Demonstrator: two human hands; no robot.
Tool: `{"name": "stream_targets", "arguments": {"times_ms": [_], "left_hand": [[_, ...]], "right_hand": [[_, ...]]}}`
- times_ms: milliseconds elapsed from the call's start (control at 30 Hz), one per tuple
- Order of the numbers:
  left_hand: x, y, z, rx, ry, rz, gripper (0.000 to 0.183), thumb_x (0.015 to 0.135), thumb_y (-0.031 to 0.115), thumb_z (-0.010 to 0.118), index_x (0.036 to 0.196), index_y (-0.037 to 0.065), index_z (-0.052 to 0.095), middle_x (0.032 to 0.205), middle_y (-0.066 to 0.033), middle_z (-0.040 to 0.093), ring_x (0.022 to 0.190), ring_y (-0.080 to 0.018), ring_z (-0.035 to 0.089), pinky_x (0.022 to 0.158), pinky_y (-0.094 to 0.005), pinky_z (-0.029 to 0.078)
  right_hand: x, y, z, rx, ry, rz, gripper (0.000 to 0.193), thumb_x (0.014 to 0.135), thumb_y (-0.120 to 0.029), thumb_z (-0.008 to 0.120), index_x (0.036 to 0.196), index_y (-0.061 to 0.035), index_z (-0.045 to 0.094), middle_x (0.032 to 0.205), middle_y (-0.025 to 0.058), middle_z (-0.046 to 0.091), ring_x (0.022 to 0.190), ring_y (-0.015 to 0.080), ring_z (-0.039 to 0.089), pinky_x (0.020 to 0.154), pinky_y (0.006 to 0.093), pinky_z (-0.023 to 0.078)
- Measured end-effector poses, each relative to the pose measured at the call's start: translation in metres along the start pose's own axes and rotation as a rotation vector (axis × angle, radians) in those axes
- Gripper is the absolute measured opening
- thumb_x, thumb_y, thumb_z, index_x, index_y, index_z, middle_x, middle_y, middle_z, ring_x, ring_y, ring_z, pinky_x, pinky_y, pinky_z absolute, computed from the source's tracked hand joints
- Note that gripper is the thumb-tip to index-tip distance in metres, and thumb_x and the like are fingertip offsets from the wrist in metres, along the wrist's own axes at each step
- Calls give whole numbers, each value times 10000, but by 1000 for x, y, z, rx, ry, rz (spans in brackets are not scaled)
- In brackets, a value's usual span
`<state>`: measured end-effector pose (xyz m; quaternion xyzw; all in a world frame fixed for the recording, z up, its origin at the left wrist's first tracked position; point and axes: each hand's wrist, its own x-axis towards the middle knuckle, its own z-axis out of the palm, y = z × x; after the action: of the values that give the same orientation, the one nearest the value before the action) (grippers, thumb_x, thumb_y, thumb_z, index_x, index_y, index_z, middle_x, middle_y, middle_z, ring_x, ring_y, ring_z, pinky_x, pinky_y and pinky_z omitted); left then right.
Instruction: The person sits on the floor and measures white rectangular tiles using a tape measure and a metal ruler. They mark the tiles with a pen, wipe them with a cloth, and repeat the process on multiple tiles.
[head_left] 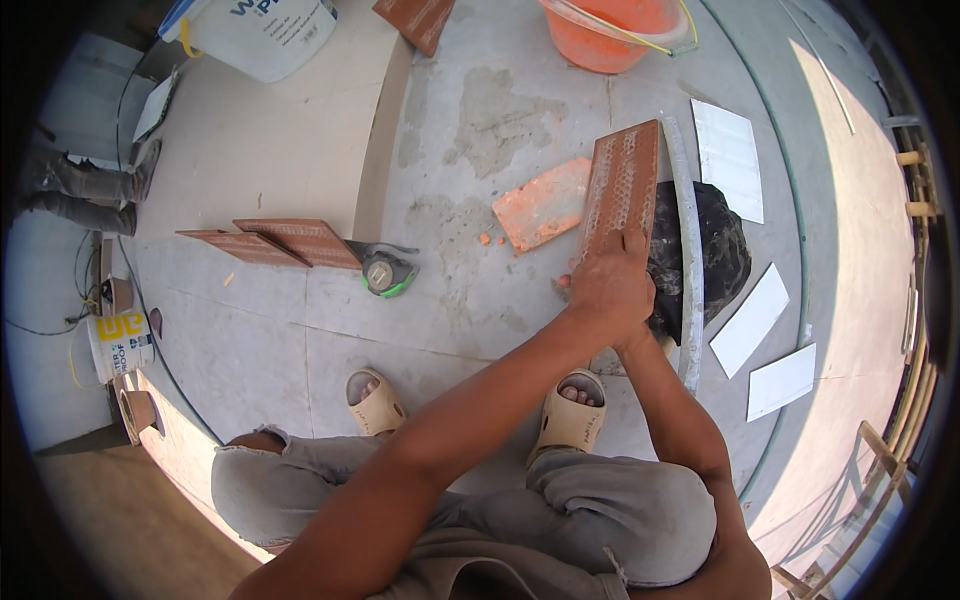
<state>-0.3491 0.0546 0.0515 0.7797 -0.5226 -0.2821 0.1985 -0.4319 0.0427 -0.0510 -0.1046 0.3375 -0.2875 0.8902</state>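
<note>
A reddish-brown tile (620, 180) with a ribbed, whitish-marked face stands tilted ahead of me, right of centre. My left hand (605, 290) grips its near end, one finger stretched along the face. My right hand (632, 338) is mostly hidden behind the left one at the same end; its fingers cannot be made out clearly. Beyond the tile's left edge lies a broken orange brick piece (540, 208) with crumbs. Close on the right are a long pale metal strip (686, 240) and a crumpled black bag (722, 250).
Two brown tiles (300, 240) lean by a green-black tape measure (388, 272) at a raised slab (290, 140). An orange bucket (600, 35) and white bucket (265, 35) stand far off. White tile pieces (728, 160) lie right, near a hose (800, 230). Another person's legs (90, 185) show left.
</note>
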Motion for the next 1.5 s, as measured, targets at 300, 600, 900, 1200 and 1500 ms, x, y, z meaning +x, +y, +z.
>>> {"name": "stream_targets", "arguments": {"times_ms": [300,600,900,1200,1500], "left_hand": [[2,-122,-23,-478,-58,-515,326,928,193,631,1106,-65,540,971,-258,705,955,-391,688,810,-475,545],[-5,-227,-35,361,198,-149,470,883,334,720,1189,-11,634,1134,-170,604,1066,-323,613,915,-443,508],[-52,-280,-72,1045,-312,-162,866,801,618,728,1408,57,467,1316,-138,468,1281,-320,438,1038,-514,402],[-48,-324,-94,947,-364,-60,854,740,526,809,1372,68,464,1326,-156,473,1291,-351,468,1040,-506,443],[-39,-212,-121,37,-960,-315,643,784,467,759,1202,20,561,1041,-116,637,986,-226,608,880,-357,483]], "right_hand": [[13,-26,-10,-548,270,-95,209,932,-125,714,1067,-15,598,742,8,570,462,63,400,410,253,328],[-11,-2,-38,-915,329,-106,314,916,-182,699,1136,33,639,839,81,684,620,131,566,599,292,450],[-67,8,-15,-1538,-131,10,266,896,-249,709,914,14,734,851,209,721,808,367,689,805,417,531],[-60,-7,1,-1586,-209,35,347,926,-306,651,1060,10,705,968,257,686,925,402,663,845,431,514],[-54,8,4,-1305,-221,152,315,956,-256,654,1151,-11,687,914,99,700,740,151,600,696,336,485]]}}
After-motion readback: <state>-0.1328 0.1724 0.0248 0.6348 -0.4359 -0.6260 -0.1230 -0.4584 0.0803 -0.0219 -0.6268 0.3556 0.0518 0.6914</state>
